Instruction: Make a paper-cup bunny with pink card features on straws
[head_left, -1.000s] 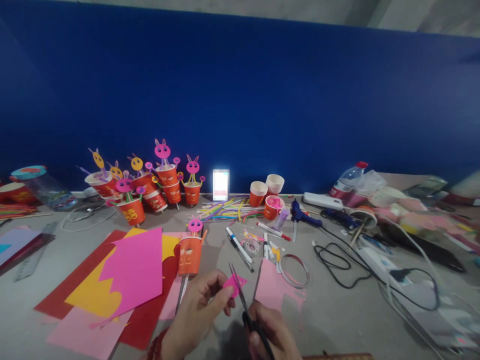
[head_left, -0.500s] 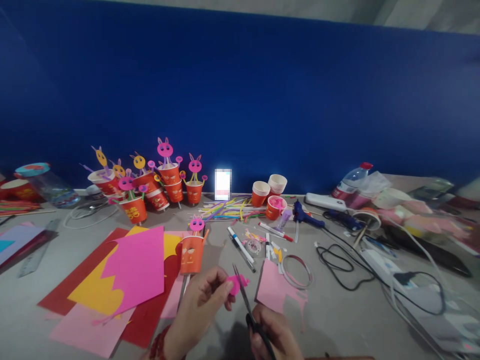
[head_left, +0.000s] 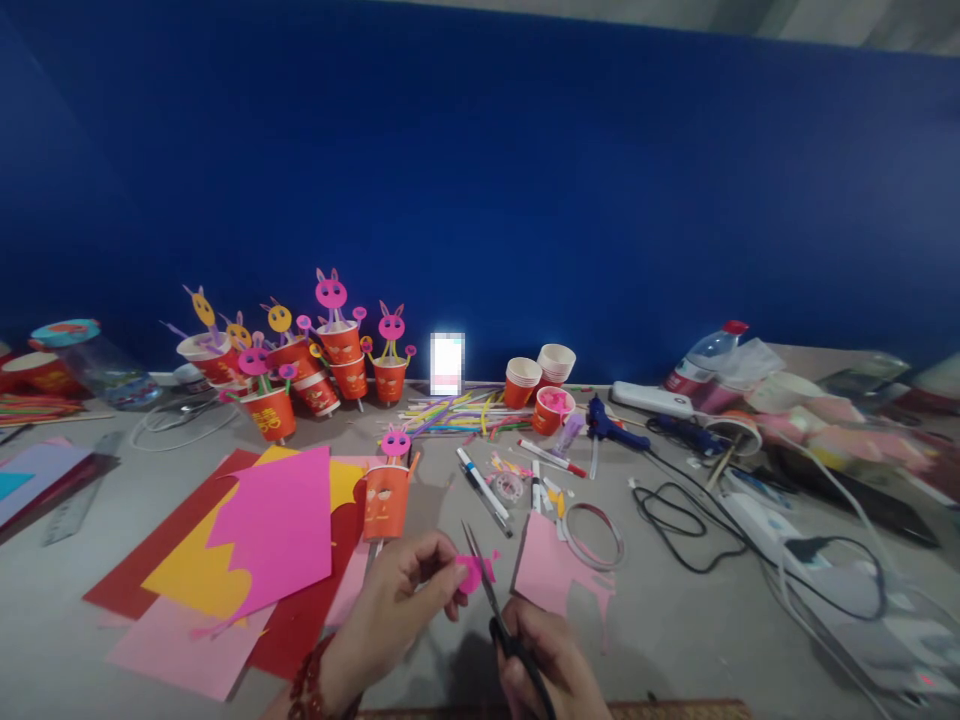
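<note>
Between the thumb and fingers of my left hand is a small piece of pink paper. My right hand grips a pair of scissors by its black handles. The blades point up and away and lie at the pink paper's right side, slightly apart at the tips. Just beyond my left hand stands an orange paper cup with a pink bunny-like face above it. To the right of the scissors lies a cut sheet of light pink paper.
Sheets of pink, yellow and red paper overlap on the left. Finished cup figures stand behind them. Markers, a tape ring, a blue glue gun and black cables lie to the right. A wooden ruler-like strip edges the front.
The scissor blades have opened slightly at the tips, still against the pink paper. The view has tipped a little, showing more of the front strip. Both hands keep their holds.
</note>
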